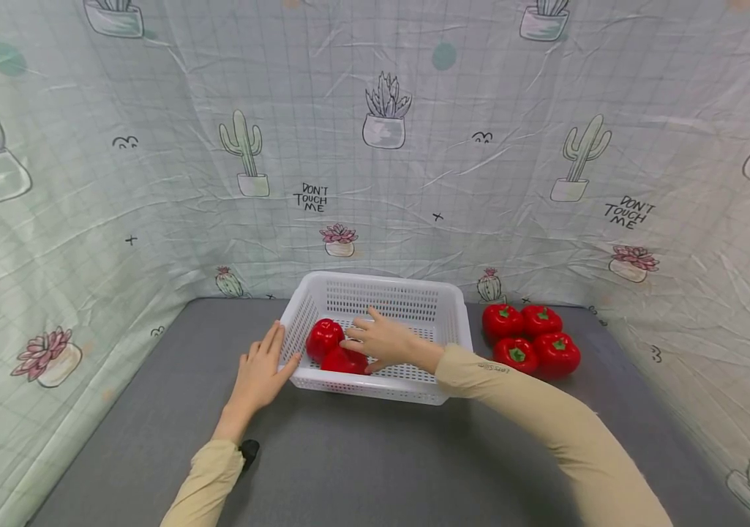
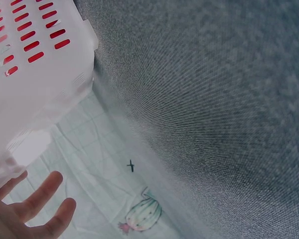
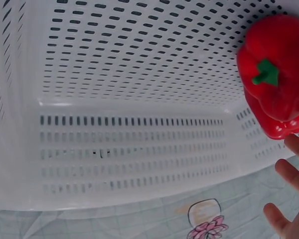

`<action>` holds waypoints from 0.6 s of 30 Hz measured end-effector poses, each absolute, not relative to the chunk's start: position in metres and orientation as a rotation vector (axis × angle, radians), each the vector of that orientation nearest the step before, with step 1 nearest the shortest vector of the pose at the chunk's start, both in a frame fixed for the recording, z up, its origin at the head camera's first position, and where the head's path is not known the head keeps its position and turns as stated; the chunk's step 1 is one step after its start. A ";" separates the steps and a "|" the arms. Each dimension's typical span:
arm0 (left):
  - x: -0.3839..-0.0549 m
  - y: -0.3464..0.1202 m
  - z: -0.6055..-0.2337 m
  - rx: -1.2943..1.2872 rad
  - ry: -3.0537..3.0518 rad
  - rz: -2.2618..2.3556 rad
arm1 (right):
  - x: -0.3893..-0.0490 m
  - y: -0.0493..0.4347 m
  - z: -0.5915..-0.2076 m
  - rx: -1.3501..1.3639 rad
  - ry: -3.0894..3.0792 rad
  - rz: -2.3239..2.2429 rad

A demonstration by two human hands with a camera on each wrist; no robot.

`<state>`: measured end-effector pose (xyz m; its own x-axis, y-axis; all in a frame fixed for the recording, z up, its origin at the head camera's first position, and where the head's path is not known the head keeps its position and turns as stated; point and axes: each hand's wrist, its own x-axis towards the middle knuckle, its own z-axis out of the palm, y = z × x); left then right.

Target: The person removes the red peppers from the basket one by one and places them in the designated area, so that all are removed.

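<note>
A white perforated plastic basket (image 1: 388, 281) holds two red bell peppers at its left end: a rear pepper (image 1: 324, 338) and a front pepper (image 1: 345, 361). My left hand (image 1: 260, 372) rests along the basket's left rim with its fingers straight. Inside the basket, my right hand (image 1: 389, 341) reaches over the front pepper, fingers spread and loosely extended. The right wrist view shows a pepper with a green stem (image 3: 267, 72) overlapping another, with fingertips right at their edge. Red shows through the slots of the basket wall (image 2: 45, 74) in the left wrist view.
Several more red bell peppers (image 1: 557, 354) stand grouped on the grey table (image 1: 361, 461), right of the basket. A patterned cloth (image 1: 384, 183) hangs behind and along both sides. The right sleeve (image 1: 533, 417) passes over the basket's front right corner.
</note>
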<state>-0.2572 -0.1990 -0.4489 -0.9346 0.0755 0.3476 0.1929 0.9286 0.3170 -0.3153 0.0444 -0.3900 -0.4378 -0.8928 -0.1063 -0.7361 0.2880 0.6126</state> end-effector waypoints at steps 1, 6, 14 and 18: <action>-0.257 -0.199 -0.449 -0.199 -2.755 -0.503 | -0.317 0.044 -0.391 1.495 -2.305 -0.886; -0.257 -0.199 -0.450 -0.195 -2.760 -0.506 | -0.322 0.040 -0.398 1.483 -2.331 -0.915; -0.257 -0.199 -0.450 -0.186 -2.761 -0.500 | -0.325 0.032 -0.406 1.462 -2.330 -0.938; -0.257 -0.199 -0.450 -0.183 -2.761 -0.503 | -0.324 0.030 -0.408 1.444 -2.293 -0.968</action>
